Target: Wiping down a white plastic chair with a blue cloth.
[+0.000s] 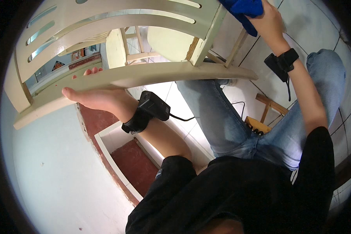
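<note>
A cream-painted wooden chair [169, 71], with a slatted back, lies across the upper part of the view. My left hand [98, 99] grips its long curved rail at the left, the thumb on the near side and fingertips showing over the far edge. At the top right, my right hand [267, 20] holds a bunched blue cloth [245, 11] near the chair's frame. Part of the cloth is cut off by the top of the picture. Bare brown wood shows at one joint of the frame. Both wrists wear black strapped devices.
A pale wall [52, 163] stands at the left, beside a white-edged recess with a red floor [134, 163]. Other cream chair parts [169, 44] are beyond the rail. Between my jeans-clad legs are a yellow container [257, 125] and a small wooden piece [270, 104] on white tiles.
</note>
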`<state>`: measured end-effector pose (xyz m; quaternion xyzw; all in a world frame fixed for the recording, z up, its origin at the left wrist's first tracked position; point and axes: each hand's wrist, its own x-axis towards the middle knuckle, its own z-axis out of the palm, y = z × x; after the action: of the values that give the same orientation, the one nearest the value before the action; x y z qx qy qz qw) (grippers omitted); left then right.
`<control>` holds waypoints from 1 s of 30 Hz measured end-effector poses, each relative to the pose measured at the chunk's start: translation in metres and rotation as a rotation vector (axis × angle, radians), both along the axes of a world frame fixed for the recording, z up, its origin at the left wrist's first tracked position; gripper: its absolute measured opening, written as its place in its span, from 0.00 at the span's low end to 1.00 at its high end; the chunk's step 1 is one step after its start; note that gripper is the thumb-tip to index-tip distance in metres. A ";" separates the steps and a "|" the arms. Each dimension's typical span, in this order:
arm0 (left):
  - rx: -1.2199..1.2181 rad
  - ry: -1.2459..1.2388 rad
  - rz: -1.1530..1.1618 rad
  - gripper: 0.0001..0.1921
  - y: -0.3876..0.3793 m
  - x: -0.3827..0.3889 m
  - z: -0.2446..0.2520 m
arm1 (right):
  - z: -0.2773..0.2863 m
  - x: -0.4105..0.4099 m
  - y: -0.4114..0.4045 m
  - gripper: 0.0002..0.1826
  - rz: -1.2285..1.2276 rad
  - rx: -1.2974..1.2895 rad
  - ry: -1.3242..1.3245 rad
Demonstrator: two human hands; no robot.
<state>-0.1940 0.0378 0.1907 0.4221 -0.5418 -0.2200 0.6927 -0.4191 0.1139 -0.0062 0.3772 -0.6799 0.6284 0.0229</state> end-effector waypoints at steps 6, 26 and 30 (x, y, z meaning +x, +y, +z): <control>0.006 0.005 -0.070 0.30 -0.005 0.005 0.003 | -0.020 0.044 0.005 0.31 0.207 0.028 0.117; 0.008 -0.006 -0.028 0.31 -0.005 0.007 0.002 | -0.009 0.085 0.011 0.25 0.320 0.096 0.225; 0.002 -0.028 -0.026 0.31 -0.005 0.008 -0.001 | -0.013 0.117 0.013 0.25 0.443 0.033 0.258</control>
<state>-0.1859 0.0331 0.1900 0.4190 -0.5566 -0.2235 0.6816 -0.3025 0.1264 -0.0190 0.5945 -0.5821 0.5536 -0.0347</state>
